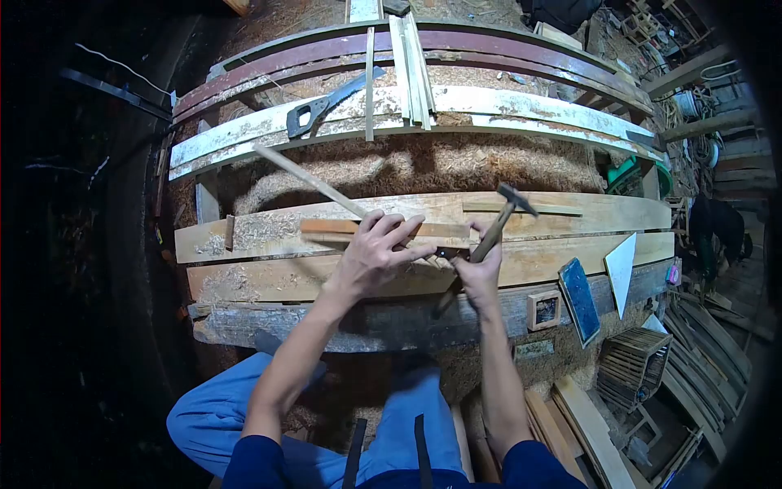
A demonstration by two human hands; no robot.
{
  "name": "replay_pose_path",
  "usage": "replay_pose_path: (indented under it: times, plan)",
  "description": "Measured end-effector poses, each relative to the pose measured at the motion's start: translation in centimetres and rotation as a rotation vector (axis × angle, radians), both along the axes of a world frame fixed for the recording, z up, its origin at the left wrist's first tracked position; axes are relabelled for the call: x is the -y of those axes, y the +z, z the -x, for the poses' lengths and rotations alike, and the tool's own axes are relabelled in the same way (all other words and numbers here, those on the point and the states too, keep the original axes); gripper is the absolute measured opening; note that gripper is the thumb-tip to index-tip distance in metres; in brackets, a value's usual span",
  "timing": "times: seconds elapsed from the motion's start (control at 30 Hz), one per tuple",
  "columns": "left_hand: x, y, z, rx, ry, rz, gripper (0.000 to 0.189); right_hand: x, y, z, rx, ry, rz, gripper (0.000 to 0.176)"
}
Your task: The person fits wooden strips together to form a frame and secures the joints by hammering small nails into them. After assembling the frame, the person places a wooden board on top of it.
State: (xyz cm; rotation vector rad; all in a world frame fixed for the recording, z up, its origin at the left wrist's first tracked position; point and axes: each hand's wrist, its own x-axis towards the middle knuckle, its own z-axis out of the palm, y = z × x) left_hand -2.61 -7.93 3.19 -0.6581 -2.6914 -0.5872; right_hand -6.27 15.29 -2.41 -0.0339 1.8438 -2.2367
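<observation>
Two pale planks (244, 281) run across the sawdust-strewn counter (269, 326). Far back on the left lies a saw (326, 107), and a long stick (305, 178) slants down toward a short wood strip (326, 227) on the nearer boards. The left hand (376, 248) presses flat on that strip, its grip wide with the fingers spread. Whether a nail stands at the small dark spot beside the fingertips, I cannot tell. Just right of it, the right hand (478, 273) has its grip closed round the handle of a hammer (503, 216), with the head raised above the boards. Good practice here would be short, square blows, the strip pinned hard and the fingertips kept clear. Farther right lie a small blue-framed panel (580, 298) and a white triangular offcut (621, 269).
</observation>
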Motion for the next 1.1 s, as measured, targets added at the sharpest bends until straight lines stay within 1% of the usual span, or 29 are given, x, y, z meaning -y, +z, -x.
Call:
replay_pose_path:
  times: [0.03,0.07,0.1,0.17,0.2,0.23,0.3,0.33,0.37,0.43,0.47,0.5,0.57,0.6,0.63,0.7,0.73,0.77,0.8,0.83,0.87,0.9,0.93,0.97,1.0,1.03,1.07,1.1]
  plan:
    - [0.6,-0.9,0.4,-0.052,-0.066,0.061,0.049,0.6,-1.1,-0.9,-0.068,-0.071,-0.069,0.071]
    - [1.0,-2.2,0.7,-0.081,-0.102,0.065,0.046,0.9,-2.2,-1.9,0.003,-0.119,-0.009,0.072]
    - [1.0,-3.4,0.6,-0.076,-0.103,0.069,0.046,1.0,-2.9,-2.8,0.008,-0.119,-0.005,0.072]
    - [0.7,-5.0,1.2,-0.168,-0.145,-0.002,0.046,1.6,-4.0,-4.1,0.023,-0.277,-0.115,0.071]
    - [0.1,-4.3,1.1,-0.103,-0.140,-0.044,0.044,1.7,-3.4,-4.5,0.029,-0.298,-0.024,0.069]
    - [-0.7,-4.6,1.2,-0.096,-0.140,-0.049,0.044,1.4,-4.1,-5.2,0.036,-0.298,-0.030,0.069]
    - [-2.8,-5.2,1.4,-0.099,0.003,-0.061,0.044,0.2,-5.0,-6.3,-0.035,-0.270,-0.107,0.066]
    - [-3.7,-5.2,1.4,-0.127,0.038,-0.089,0.046,-0.3,-4.9,-6.6,-0.148,-0.230,-0.273,0.064]
    - [-4.2,-4.9,1.2,-0.126,0.035,-0.099,0.046,-0.4,-5.0,-6.8,-0.148,-0.233,-0.283,0.064]
    - [-4.7,-3.5,1.2,-0.096,0.092,-0.145,0.047,0.3,-4.6,-6.9,-0.016,-0.263,-0.164,0.062]
    - [-4.7,-2.4,1.2,-0.100,0.100,-0.159,0.045,0.5,-4.3,-6.8,0.025,-0.258,-0.080,0.060]
    - [-4.4,-1.6,1.3,-0.100,0.099,-0.154,0.045,0.6,-3.9,-6.7,0.026,-0.259,-0.074,0.060]
    - [-3.9,0.2,1.1,-0.195,0.139,-0.291,0.041,0.8,-3.0,-6.4,0.153,-0.245,-0.109,0.061]
    - [-3.7,1.4,1.2,-0.220,0.165,-0.336,0.035,0.2,-4.4,-6.8,0.017,-0.228,-0.192,0.061]
    - [-3.5,2.1,1.3,-0.218,0.167,-0.328,0.035,0.1,-4.7,-7.2,0.021,-0.225,-0.186,0.061]
    - [-3.0,3.0,1.9,-0.270,0.298,-0.378,0.042,0.2,-4.6,-7.5,-0.040,-0.199,-0.208,0.063]
    - [-2.8,3.6,2.2,-0.274,0.366,-0.428,0.044,0.2,-3.9,-7.6,-0.120,-0.184,-0.260,0.063]
    - [-2.0,4.4,2.5,-0.333,0.403,-0.424,0.046,0.1,-3.8,-7.7,-0.120,-0.178,-0.258,0.063]
    - [-0.8,4.8,2.9,-0.394,0.462,-0.372,0.043,0.1,-3.7,-7.7,-0.078,-0.190,-0.198,0.062]
    - [0.0,6.6,3.6,-0.492,0.522,-0.347,0.039,0.2,-3.6,-7.6,-0.035,-0.204,-0.137,0.062]
    - [1.2,8.6,3.8,-0.488,0.565,-0.240,0.037,0.3,-3.4,-7.6,-0.033,-0.205,-0.130,0.062]
    - [2.3,10.0,3.8,-0.482,0.609,-0.128,0.036,0.4,-2.9,-7.4,-0.007,-0.202,-0.175,0.063]
    - [3.0,10.0,3.6,-0.418,0.614,-0.085,0.036,0.5,-2.6,-7.1,0.018,-0.197,-0.217,0.063]
    - [3.6,9.6,3.3,-0.355,0.619,-0.039,0.037,0.8,-2.5,-6.8,0.056,-0.203,-0.195,0.065]
    - [3.8,7.8,2.6,-0.308,0.624,0.003,0.035,1.2,-2.0,-6.7,0.061,-0.218,-0.157,0.065]
    - [4.0,5.4,1.4,-0.261,0.598,0.038,0.035,1.6,-1.5,-6.6,0.064,-0.235,-0.119,0.065]
    - [3.1,2.9,0.4,-0.188,0.631,0.043,0.035,1.7,-2.6,-6.6,0.068,-0.220,-0.102,0.063]
    - [2.3,0.8,-0.9,-0.186,0.639,0.044,0.036,2.1,-2.4,-6.5,0.066,-0.217,-0.096,0.063]
